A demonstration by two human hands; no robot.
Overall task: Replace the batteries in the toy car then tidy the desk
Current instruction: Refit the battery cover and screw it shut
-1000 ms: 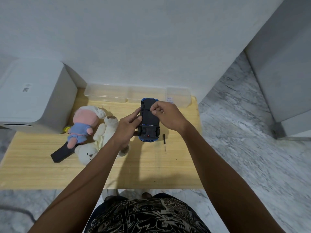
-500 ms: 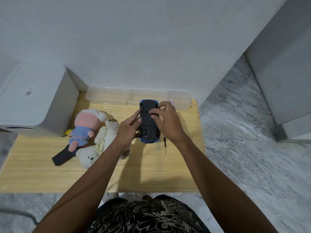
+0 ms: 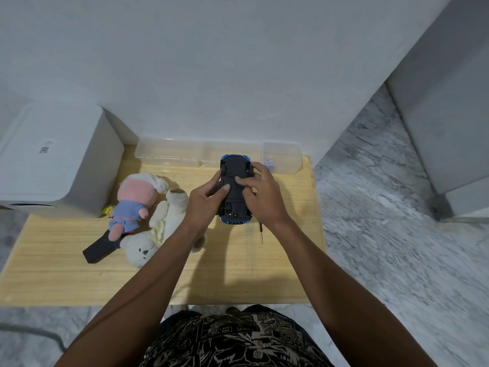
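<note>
Since a second ago, lowered slightly toward the desk (image 3: 66, 274): toy car (image 3: 234, 192), underside up, gripped on its left flank by the left hand (image 3: 203, 205) with thumb on the black base, and on its right flank by the right hand (image 3: 262, 197), forefinger now laid across the base instead of pinching at its far end. Bare wood nearer than the car; desk edge close to its right, screwdriver (image 3: 261, 233) between. Beyond the car, three clear bins (image 3: 169, 154), the rightmost holding a small pale item.
</note>
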